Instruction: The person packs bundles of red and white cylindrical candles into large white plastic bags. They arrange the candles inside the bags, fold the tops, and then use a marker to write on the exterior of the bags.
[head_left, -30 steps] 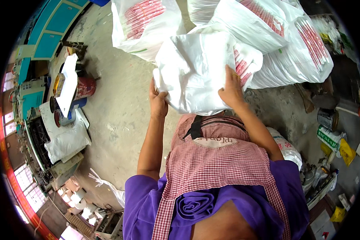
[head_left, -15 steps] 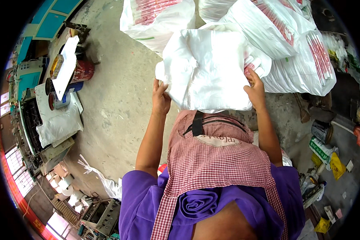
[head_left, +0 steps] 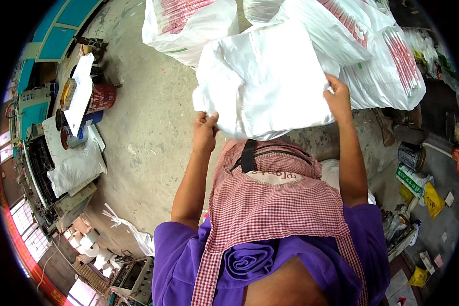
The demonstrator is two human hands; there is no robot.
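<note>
A large white plastic bag (head_left: 270,81) is stretched flat between my hands, above my lap. Its lower left corner is pinched by my left hand (head_left: 205,131), with the thumb and fingers closed. On the opposite side my right hand (head_left: 338,99) grips the bag's right edge, its fingertips partly hidden behind the plastic. Just beyond stand white sacks packed with red-and-white bundles: a left sack (head_left: 188,43), an upper right sack (head_left: 324,35) and a right sack (head_left: 372,84). The far end of the held bag overlaps them.
On the left, a white board (head_left: 79,92) lies over a red bucket (head_left: 103,98) and other tubs. A white filled sack (head_left: 79,168) rests near machinery. At right are a dark can (head_left: 411,155), a green-and-white packet (head_left: 413,178) and a yellow wrapper (head_left: 433,200) on the concrete floor (head_left: 148,127).
My right hand has moved outward and up, pulling the bag wider and flatter. The red-and-white patch that showed by my right hand is now covered by white plastic.
</note>
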